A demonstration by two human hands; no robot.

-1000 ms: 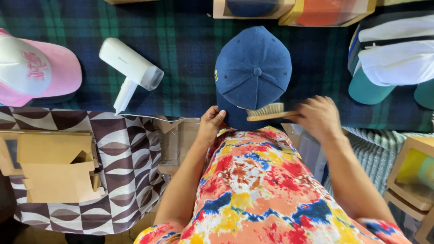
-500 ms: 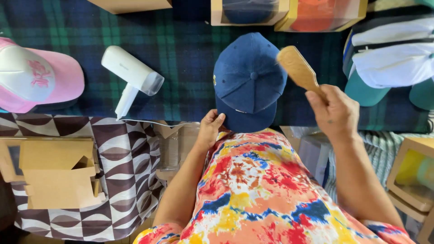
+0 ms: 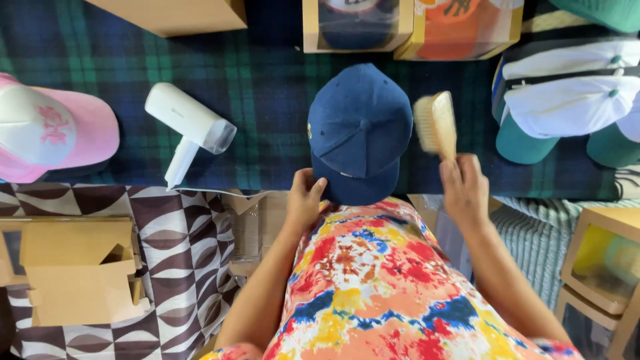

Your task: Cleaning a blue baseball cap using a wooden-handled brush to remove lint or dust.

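Observation:
A navy blue cap lies on the dark plaid cloth, its brim toward me. My left hand pinches the near left edge of the brim. My right hand grips the handle of a wooden brush, held upright just right of the cap with its pale bristles facing the cap's side. The brush is close to the cap; I cannot tell whether the bristles touch it.
A white hand-held dryer-like appliance lies left of the cap, a pink and white cap at far left. Stacked white and teal caps sit at right. Windowed cardboard boxes line the far edge; an open box rests near left.
My right hand swung the brush from the cap's brim up to its right side and turned it upright. My left hand stayed on the brim.

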